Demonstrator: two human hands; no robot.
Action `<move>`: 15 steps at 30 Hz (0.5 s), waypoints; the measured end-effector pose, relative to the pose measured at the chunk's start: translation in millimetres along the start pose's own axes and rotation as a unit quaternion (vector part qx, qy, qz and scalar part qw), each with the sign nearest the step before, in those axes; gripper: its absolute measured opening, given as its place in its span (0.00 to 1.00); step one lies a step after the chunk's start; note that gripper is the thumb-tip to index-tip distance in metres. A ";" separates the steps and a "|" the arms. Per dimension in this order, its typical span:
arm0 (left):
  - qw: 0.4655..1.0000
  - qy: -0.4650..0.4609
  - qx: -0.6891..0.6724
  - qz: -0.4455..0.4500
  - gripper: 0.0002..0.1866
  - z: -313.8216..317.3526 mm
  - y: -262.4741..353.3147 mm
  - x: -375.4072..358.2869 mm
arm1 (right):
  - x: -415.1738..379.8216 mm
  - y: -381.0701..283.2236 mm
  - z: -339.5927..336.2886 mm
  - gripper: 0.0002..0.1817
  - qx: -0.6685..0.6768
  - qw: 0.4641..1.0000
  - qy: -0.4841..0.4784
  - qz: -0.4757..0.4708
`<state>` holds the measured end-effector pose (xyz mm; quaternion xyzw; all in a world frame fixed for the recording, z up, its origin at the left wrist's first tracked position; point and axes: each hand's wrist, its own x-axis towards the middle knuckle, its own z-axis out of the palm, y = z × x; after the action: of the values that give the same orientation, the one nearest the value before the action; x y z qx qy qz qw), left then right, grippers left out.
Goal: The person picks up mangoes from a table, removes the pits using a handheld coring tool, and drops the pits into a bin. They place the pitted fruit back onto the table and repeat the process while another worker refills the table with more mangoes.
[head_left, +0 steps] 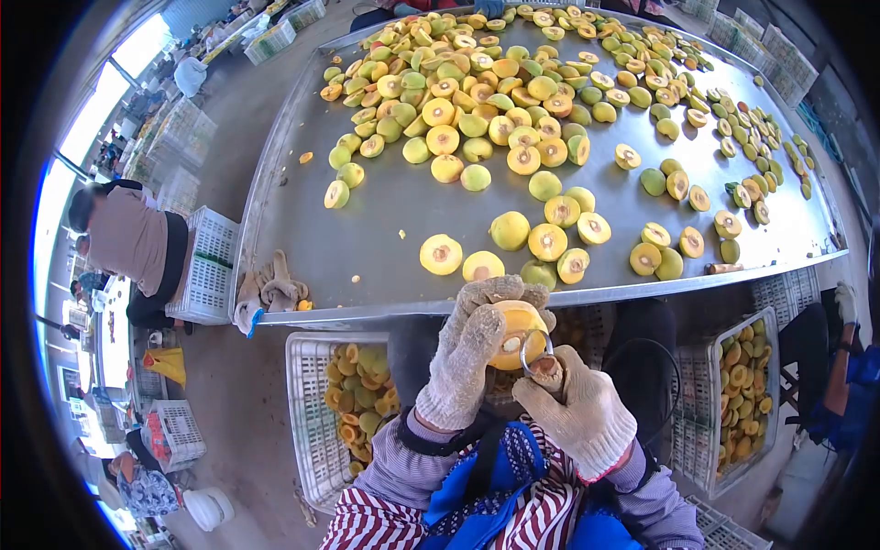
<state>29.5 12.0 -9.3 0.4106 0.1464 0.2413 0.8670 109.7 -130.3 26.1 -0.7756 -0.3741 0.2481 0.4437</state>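
My left hand (465,359), in a knitted work glove, holds a yellow peach half (519,323) just in front of the table edge, cut face toward me. The pale pit area shows in its middle. In my gloved right hand (587,414) is a ring-bladed pitting tool (547,368) with a short wooden handle. Its metal loop lies against the cut face of the peach half, near the pit. Several halved peaches (547,242) sit on the table just beyond my hands, most with their pits showing.
The metal table (367,243) bears a large heap of peach halves (477,92). Gloves (275,284) lie at its left corner, and a wooden handle (724,269) at the right edge. Crates of peaches (316,431) (733,403) stand on both sides of my legs. Other people (137,234) sit nearby.
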 end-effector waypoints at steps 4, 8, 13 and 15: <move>0.999 0.013 0.012 0.036 0.25 15.9 1.6 -19.8 | -11.7 -6.5 -0.2 0.15 -0.027 0.998 0.022 -0.049; 0.990 0.019 0.068 0.124 0.23 22.9 -3.3 -30.2 | -22.7 -10.1 2.8 0.14 -0.024 0.999 0.006 -0.045; 0.943 0.040 0.259 0.205 0.22 24.4 -7.0 -41.0 | -31.5 -2.0 3.3 0.13 0.094 0.993 -0.065 0.027; 0.943 0.052 0.250 0.214 0.20 27.4 -7.7 -41.9 | -33.6 1.5 2.2 0.13 0.161 0.981 -0.094 0.057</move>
<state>9.0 -32.4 4.0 0.6228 0.1553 0.3981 0.6554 88.6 -156.5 25.6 -0.6873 -0.3243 0.4015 0.5111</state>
